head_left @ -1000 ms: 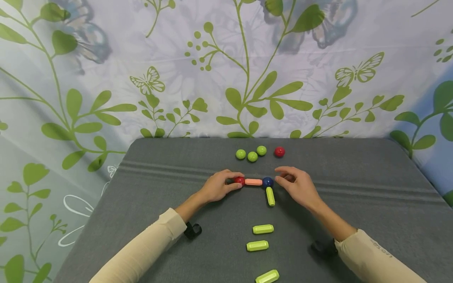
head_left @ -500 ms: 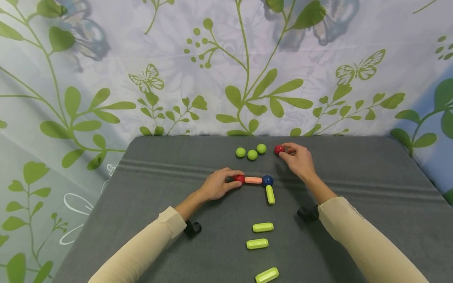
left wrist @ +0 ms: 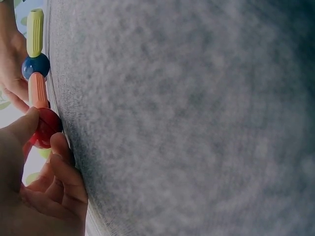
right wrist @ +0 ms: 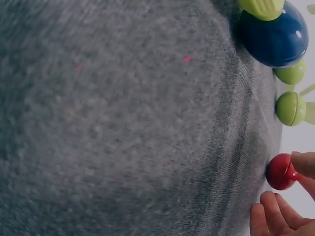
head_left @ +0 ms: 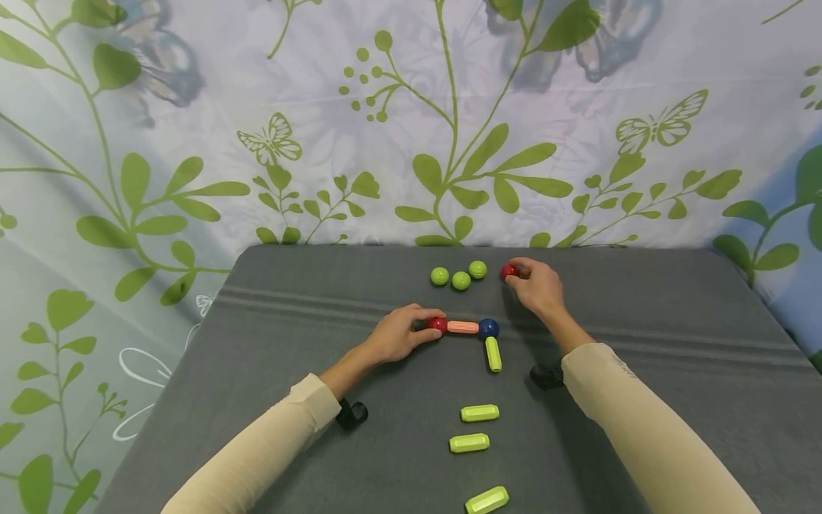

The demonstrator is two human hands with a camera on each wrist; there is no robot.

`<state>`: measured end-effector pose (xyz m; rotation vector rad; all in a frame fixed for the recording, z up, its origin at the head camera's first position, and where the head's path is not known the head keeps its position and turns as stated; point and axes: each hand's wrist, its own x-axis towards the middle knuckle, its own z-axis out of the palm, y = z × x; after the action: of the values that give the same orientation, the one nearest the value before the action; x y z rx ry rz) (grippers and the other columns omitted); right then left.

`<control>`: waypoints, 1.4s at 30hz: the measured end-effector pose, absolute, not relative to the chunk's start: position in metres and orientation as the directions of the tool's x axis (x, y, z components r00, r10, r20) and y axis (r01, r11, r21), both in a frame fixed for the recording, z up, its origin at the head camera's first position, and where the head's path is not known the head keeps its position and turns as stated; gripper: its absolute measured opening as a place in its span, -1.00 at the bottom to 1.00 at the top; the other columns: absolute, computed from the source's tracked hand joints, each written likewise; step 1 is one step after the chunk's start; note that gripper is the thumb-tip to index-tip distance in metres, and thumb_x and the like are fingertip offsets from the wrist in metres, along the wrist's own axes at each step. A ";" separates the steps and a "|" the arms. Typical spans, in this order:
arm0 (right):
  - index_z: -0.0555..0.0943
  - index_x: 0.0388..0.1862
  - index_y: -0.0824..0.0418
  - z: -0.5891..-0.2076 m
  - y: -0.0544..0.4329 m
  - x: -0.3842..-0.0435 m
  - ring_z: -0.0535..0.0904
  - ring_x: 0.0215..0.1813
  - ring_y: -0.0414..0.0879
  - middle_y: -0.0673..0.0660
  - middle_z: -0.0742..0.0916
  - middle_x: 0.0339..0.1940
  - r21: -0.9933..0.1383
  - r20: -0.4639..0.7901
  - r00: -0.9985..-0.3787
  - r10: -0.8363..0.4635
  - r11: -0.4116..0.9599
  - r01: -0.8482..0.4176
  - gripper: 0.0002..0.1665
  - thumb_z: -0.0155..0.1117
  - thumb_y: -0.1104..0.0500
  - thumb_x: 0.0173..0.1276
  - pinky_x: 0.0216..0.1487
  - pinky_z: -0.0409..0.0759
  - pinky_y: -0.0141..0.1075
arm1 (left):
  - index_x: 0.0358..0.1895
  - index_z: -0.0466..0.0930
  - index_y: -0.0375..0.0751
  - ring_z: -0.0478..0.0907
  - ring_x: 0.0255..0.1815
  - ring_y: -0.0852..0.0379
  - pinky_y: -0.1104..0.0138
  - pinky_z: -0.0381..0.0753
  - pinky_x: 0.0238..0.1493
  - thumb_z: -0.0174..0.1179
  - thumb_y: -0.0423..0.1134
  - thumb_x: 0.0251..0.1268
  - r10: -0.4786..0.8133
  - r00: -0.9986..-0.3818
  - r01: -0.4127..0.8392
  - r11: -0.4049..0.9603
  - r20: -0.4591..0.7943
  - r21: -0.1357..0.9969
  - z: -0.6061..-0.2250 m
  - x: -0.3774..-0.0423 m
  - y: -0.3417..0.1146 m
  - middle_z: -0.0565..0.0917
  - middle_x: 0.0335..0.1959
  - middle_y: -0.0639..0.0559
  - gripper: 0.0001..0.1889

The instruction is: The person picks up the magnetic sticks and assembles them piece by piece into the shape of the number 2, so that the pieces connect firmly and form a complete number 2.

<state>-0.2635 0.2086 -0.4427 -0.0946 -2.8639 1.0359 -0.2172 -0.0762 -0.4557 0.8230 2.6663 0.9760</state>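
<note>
Separately, hands (head_left: 397, 336) (head_left: 541, 288) pinch glossy red spheres (head_left: 438, 325) (head_left: 507, 271); ribbed orange rod (head_left: 463, 327) adjoins left one.

No legible text or numbers, only faint, unreadable lettering-like marks (head_left: 623, 367) on the right sleeve (head_left: 645, 427).

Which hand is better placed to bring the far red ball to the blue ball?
Probably the right hand: it pinches the far red ball, while the left hand holds the other red ball at the end of the orange rod.
</note>
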 end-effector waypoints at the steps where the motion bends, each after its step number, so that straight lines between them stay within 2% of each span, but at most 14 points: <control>1: 0.56 0.25 0.27 -0.443 0.209 -0.263 0.54 0.06 0.32 0.44 0.62 0.08 -0.643 0.070 -0.993 0.094 0.766 0.027 -0.57 0.24 0.19 0.44 0.07 0.43 0.17 | 0.25 0.59 0.02 0.44 -0.34 0.17 0.29 0.45 -0.26 0.24 -0.08 0.40 0.560 -0.828 0.439 0.629 0.016 0.641 -0.456 -0.217 -0.076 0.60 -0.10 0.03 -0.61; 6: 0.59 0.19 0.28 -0.444 0.210 -0.264 0.57 0.00 0.33 0.44 0.65 0.06 -0.651 0.094 -0.990 0.104 0.759 0.018 -0.63 0.24 0.24 0.43 0.02 0.46 0.15 | 0.25 0.59 0.04 0.44 -0.33 0.17 0.29 0.45 -0.24 0.24 -0.07 0.40 0.561 -0.827 0.439 0.633 0.012 0.638 -0.455 -0.217 -0.075 0.60 -0.09 0.03 -0.61; 15: 0.61 0.14 0.28 -0.442 0.208 -0.264 0.56 0.03 0.33 0.42 0.66 0.05 -0.642 0.101 -0.990 0.102 0.767 0.014 -0.66 0.26 0.22 0.42 0.10 0.39 0.19 | 0.26 0.58 0.04 0.44 -0.30 0.15 0.26 0.45 -0.22 0.24 -0.09 0.40 0.553 -0.833 0.420 0.634 -0.001 0.649 -0.455 -0.217 -0.077 0.60 -0.05 0.02 -0.61; 28: 0.59 0.14 0.27 -0.445 0.209 -0.266 0.55 0.04 0.34 0.42 0.67 0.04 -0.633 0.088 -0.990 0.114 0.773 0.033 -0.65 0.29 0.20 0.42 0.12 0.37 0.18 | 0.25 0.59 0.02 0.43 -0.33 0.14 0.27 0.43 -0.27 0.24 -0.10 0.40 0.552 -0.834 0.421 0.635 0.000 0.648 -0.457 -0.216 -0.076 0.60 -0.07 0.02 -0.61; 35: 0.58 0.16 0.27 -0.448 0.215 -0.261 0.59 -0.03 0.30 0.43 0.67 0.04 -0.651 0.116 -0.985 0.125 0.759 0.020 -0.63 0.28 0.18 0.44 -0.02 0.47 0.12 | 0.25 0.59 0.04 0.44 -0.33 0.17 0.29 0.44 -0.26 0.25 -0.09 0.40 0.559 -0.829 0.429 0.631 0.004 0.646 -0.457 -0.217 -0.075 0.60 -0.08 0.03 -0.61; 42: 0.59 0.14 0.29 -0.442 0.218 -0.252 0.61 0.01 0.30 0.42 0.68 0.02 -0.675 0.179 -0.981 0.072 0.735 -0.069 -0.64 0.31 0.19 0.42 -0.06 0.51 0.12 | 0.25 0.59 0.02 0.44 -0.32 0.16 0.28 0.45 -0.25 0.25 -0.10 0.39 0.557 -0.831 0.430 0.631 0.009 0.646 -0.456 -0.217 -0.076 0.61 -0.08 0.03 -0.61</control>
<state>-0.2521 0.2176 -0.4420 -0.0020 -2.7435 1.0784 -0.2167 -0.0764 -0.4563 0.8135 2.6604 0.9784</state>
